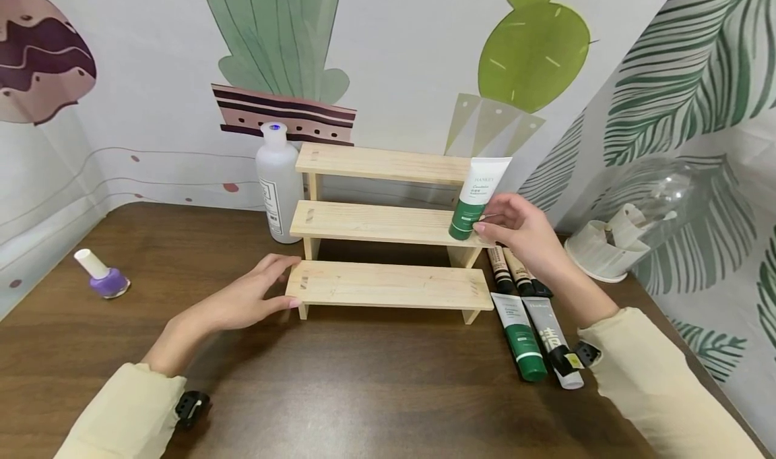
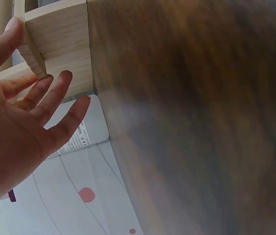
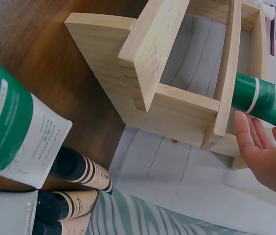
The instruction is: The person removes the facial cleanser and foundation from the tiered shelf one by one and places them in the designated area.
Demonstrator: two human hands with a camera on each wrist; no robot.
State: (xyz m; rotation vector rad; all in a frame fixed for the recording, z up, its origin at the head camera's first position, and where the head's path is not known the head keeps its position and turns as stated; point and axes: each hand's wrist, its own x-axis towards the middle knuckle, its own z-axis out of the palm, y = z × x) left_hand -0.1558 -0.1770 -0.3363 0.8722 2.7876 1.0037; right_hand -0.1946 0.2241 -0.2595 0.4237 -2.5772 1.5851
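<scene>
A three-tier wooden step shelf (image 1: 388, 285) stands on the brown table. My left hand (image 1: 242, 297) grips the left end of its lowest board, thumb at the front edge and fingertips at the back. A white-and-green squeeze tube (image 1: 479, 193) stands cap down on the right end of the middle board. My right hand (image 1: 521, 233) holds that tube from the right, thumb low near the cap and fingers behind. In the right wrist view the same tube (image 3: 265, 100) rises from the board beside my fingertips.
Right of the shelf lie another green-and-white tube (image 1: 521, 341), a grey tube (image 1: 548, 331) and several small dark-capped tubes (image 1: 500, 270). A clear-domed holder (image 1: 606, 250) is at far right. A white bottle (image 1: 279, 182) stands behind left; purple nail polish (image 1: 109, 280) sits farther left.
</scene>
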